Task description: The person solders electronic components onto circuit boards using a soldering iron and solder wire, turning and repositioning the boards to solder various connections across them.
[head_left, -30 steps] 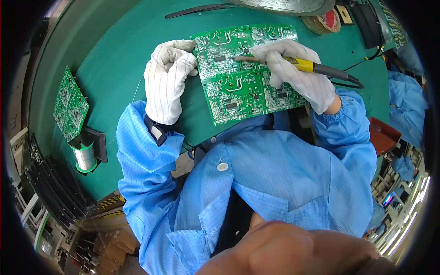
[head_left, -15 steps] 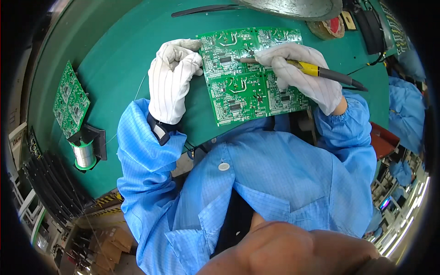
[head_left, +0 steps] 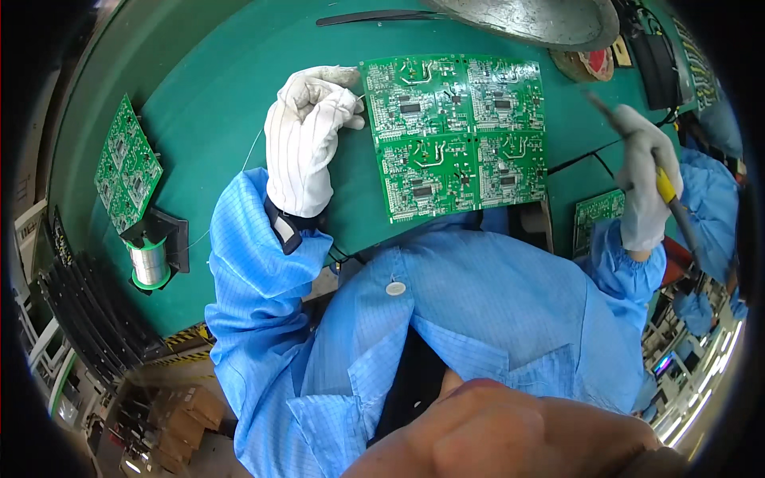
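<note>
A green circuit board panel (head_left: 470,147), packed with small parts, lies on the bench in front of me. At its left edge my left hand (head_left: 307,143), in a white striped glove, is closed in a pinch on thin solder wire (head_left: 253,150). The wire trails down the left sleeve toward a solder spool (head_left: 149,264). Off to the right of the panel, my gloved right hand (head_left: 647,183) grips a soldering iron (head_left: 665,187) with a yellow and dark handle. The iron's tip, slightly blurred, points up and left, away from the panel.
Another board (head_left: 127,163) leans upright behind the spool at left. Part of a further board (head_left: 598,213) shows beside my right sleeve. At the back are black tweezers (head_left: 374,16), a metal dish (head_left: 542,20) and a tape roll (head_left: 586,65). A dark cord (head_left: 582,159) crosses the right side.
My right hand has lifted the soldering iron off the panel and swung it to the right. The left hand keeps its place beside the panel. The view has shifted slightly.
</note>
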The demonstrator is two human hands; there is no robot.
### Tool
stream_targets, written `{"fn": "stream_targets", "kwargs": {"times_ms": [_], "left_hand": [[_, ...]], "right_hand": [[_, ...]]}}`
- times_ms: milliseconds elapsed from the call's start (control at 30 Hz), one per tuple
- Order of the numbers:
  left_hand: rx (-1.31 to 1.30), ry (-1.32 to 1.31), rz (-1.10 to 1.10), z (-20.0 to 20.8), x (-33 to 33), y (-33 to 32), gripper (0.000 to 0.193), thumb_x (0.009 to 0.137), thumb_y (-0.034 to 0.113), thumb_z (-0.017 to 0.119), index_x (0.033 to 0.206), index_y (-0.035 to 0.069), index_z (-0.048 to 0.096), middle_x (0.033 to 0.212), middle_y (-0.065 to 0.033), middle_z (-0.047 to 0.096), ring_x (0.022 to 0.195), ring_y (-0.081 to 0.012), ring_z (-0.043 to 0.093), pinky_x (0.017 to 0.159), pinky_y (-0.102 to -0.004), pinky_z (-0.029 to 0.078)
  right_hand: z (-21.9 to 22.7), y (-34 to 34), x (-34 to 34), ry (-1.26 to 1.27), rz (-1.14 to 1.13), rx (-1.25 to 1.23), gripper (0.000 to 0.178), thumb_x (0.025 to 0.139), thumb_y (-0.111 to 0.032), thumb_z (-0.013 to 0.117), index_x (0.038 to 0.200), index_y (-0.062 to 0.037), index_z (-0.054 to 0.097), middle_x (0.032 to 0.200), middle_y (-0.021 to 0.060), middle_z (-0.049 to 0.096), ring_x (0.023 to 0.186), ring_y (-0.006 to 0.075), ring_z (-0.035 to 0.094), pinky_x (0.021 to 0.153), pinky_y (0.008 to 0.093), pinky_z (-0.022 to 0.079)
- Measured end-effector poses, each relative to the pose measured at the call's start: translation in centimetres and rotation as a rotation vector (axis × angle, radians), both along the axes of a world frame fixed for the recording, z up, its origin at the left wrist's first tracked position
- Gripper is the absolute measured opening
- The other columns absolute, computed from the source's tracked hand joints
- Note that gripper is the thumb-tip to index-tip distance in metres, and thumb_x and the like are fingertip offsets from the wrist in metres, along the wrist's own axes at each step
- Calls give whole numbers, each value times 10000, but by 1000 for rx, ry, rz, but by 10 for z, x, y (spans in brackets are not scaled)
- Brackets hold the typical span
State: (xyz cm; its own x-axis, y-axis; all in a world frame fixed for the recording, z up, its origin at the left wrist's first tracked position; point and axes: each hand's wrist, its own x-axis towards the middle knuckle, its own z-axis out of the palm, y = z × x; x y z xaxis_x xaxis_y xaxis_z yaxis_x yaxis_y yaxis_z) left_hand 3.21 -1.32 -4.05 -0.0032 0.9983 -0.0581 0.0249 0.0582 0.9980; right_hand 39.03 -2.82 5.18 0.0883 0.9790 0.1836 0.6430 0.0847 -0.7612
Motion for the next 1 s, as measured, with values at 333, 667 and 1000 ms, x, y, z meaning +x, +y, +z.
{"fn": "stream_targets", "kwargs": {"times_ms": [333,667,1000], "left_hand": [[1,11,33,-3,-1,3,355,922,233,556,1077,-70,657,931,-119,697,758,-159,630,770,-275,500],[-41,92,30,6,1,4,404,902,264,576,1081,-89,654,941,-99,698,709,-109,578,714,-236,477],[-95,347,-103,19,7,4,521,907,317,590,1269,-56,629,874,-81,705,688,-121,615,708,-280,508]], "right_hand": [[-54,19,38,53,-31,79,451,1077,-275,517,1417,17,565,1285,120,669,1016,142,643,962,301,497],[-42,-11,6,304,84,-66,436,1075,-299,504,1362,10,614,1183,100,689,938,106,619,918,285,489],[-49,5,-28,431,298,-119,527,1070,-406,503,1362,23,593,1109,94,701,1005,131,645,1079,360,424]]}}
